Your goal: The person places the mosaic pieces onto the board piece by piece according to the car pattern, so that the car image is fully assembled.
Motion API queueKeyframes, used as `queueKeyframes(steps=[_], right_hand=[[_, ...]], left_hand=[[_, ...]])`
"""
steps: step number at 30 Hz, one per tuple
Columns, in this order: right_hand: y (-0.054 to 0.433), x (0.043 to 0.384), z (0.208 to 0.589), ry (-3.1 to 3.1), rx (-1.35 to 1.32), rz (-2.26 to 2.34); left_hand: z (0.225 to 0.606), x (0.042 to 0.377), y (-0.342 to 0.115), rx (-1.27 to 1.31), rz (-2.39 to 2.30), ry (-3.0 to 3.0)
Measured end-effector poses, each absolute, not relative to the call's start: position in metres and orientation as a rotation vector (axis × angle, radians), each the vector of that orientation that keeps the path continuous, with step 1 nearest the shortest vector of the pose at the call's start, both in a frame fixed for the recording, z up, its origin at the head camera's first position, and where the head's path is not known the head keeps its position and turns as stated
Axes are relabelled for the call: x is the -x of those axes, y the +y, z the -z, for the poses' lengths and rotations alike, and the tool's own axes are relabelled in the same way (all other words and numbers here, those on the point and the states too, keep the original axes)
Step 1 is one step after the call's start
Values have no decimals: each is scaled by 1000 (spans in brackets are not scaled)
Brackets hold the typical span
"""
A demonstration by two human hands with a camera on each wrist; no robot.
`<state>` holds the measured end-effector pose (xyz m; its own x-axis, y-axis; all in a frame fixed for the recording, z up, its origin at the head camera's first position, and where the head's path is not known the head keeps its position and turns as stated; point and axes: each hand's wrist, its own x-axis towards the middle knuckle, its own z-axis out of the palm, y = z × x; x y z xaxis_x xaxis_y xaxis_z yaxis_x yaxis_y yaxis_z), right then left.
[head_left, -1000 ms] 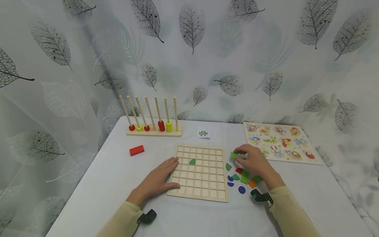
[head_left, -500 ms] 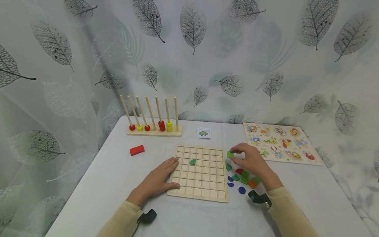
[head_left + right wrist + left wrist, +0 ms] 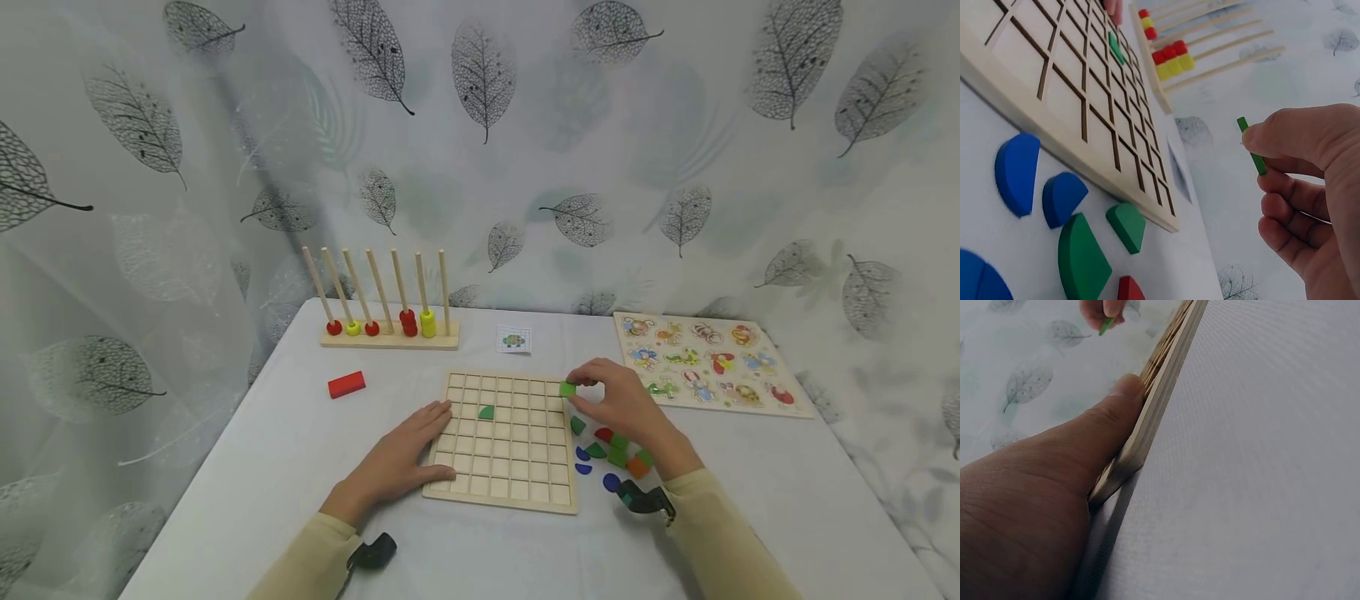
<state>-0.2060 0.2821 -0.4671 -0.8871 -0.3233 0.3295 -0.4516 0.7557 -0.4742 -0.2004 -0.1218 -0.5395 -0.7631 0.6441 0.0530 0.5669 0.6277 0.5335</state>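
My right hand [image 3: 626,407] pinches a light green square tile [image 3: 567,389] between thumb and fingers, held above the far right corner of a wooden grid board [image 3: 517,492]. In the right wrist view the tile [image 3: 1252,146] is seen edge-on, off the table. My left hand [image 3: 400,454] rests along the board's left edge with fingers spread, its thumb [image 3: 1116,409] lying on the near rim. A dark green quarter-circle piece [image 3: 487,412] sits in one cell of the board. Other pieces lie right of the board, among them a dark green quarter circle [image 3: 577,425] and a blue half circle [image 3: 582,469].
Behind the board lies a small card [image 3: 513,338] with a green pattern. A peg stand [image 3: 390,340] with red and yellow beads stands at the back left, a red block [image 3: 347,384] before it. An insect picture board [image 3: 712,367] lies at the back right.
My right hand has moved left with the green square tile, from beside the loose pieces to over the board's far right corner. My left hand has stayed in place.
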Motion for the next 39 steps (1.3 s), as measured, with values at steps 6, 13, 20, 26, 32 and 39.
queueKeyframes(steps=[6, 13, 20, 26, 32, 39], right_hand=[[273, 210, 467, -2732, -635, -843], [263, 211, 465, -2738, -667, -854], [254, 213, 465, -2720, -737, -873], [246, 215, 467, -2711, -768, -889], [238, 216, 469, -2688, -796, -914], [228, 218, 473, -2714, -794, -958]], left_hand=[[539, 200, -121, -1025, -810, 2716], [539, 200, -122, -1007, -804, 2713], [540, 200, -122, -1009, -800, 2716], [540, 201, -121, -1011, -788, 2718], [539, 201, -121, -1000, -770, 2716], [540, 202, -120, -1001, -781, 2707]])
